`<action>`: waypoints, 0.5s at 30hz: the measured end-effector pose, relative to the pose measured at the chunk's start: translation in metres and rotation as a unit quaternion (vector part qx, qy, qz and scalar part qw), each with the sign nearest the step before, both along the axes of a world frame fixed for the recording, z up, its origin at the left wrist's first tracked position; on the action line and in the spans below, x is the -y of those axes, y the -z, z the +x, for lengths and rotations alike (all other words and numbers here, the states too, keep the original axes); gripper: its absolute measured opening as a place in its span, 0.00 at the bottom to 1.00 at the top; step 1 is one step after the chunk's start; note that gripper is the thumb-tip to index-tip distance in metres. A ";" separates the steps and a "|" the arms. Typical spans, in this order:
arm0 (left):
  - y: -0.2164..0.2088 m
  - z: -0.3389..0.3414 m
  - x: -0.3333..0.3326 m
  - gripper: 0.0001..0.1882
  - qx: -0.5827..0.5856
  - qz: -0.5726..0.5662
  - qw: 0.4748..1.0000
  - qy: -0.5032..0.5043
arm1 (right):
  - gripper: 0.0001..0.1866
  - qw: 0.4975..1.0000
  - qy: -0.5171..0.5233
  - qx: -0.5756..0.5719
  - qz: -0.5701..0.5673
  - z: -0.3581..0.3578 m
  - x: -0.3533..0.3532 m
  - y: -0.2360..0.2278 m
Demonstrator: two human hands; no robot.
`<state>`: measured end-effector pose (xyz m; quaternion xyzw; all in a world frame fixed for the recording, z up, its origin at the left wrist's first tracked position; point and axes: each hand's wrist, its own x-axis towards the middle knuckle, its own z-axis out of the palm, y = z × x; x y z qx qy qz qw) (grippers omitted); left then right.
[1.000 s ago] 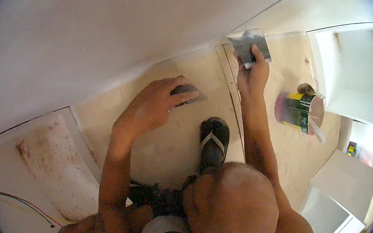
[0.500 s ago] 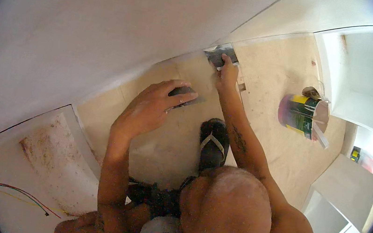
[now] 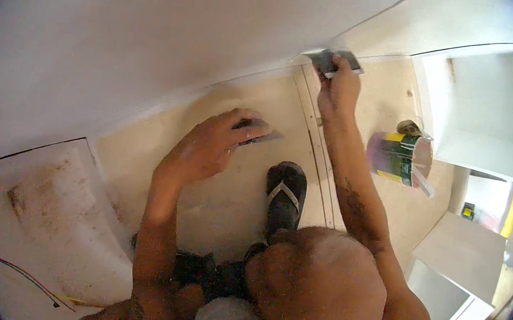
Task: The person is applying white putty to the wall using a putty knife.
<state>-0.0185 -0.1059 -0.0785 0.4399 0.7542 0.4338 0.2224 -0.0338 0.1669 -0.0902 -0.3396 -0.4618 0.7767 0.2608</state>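
My left hand (image 3: pixel 200 143) is closed around a dark, flat putty knife (image 3: pixel 270 136), held above the tan floor with its thin blade edge pointing right. Farther off, my right hand (image 3: pixel 341 95) grips a wider, dark rectangular filling knife (image 3: pixel 351 62). That knife's blade lies against the foot of the white wall (image 3: pixel 157 30), close to where the wall meets the floor. Its fingers are partly hidden behind the hand and slightly blurred. Below the hands, my foot wears a black flip-flop (image 3: pixel 284 193).
An open bucket (image 3: pixel 393 157) with a pale stick (image 3: pixel 422 180) in it stands at right, a crumpled lump (image 3: pixel 408 127) beside it. White cabinet frames (image 3: pixel 492 113) line the right side. Thin coloured wires (image 3: pixel 27 275) hang at lower left. A narrow strip (image 3: pixel 312 128) crosses the floor.
My right hand has moved right and a little farther away along the wall base with its filling knife, uncovering the floor strip. My left hand stays nearly in place, still holding the putty knife.
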 end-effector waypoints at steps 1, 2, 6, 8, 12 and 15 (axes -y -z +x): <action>0.001 -0.001 -0.001 0.34 0.001 0.019 1.000 -0.001 | 0.07 1.000 -0.010 0.008 0.028 0.002 0.001 -0.024; 0.001 -0.003 -0.003 0.33 -0.004 0.041 0.999 0.003 | 0.08 0.999 0.008 -0.009 0.050 0.001 0.004 -0.046; -0.001 -0.013 -0.010 0.33 0.051 0.135 0.990 0.005 | 0.11 0.987 -0.024 -0.064 0.147 0.005 0.023 -0.140; -0.006 -0.018 -0.015 0.29 0.108 0.183 0.977 -0.022 | 0.11 0.981 -0.004 -0.051 0.188 0.007 0.040 -0.181; -0.018 -0.017 -0.019 0.25 0.170 0.240 0.952 -0.081 | 0.12 0.942 -0.048 -0.095 0.319 0.014 0.068 -0.237; -0.027 -0.011 -0.024 0.23 0.421 0.225 0.869 -0.130 | 0.13 0.881 -0.049 -0.073 0.464 0.015 0.079 -0.251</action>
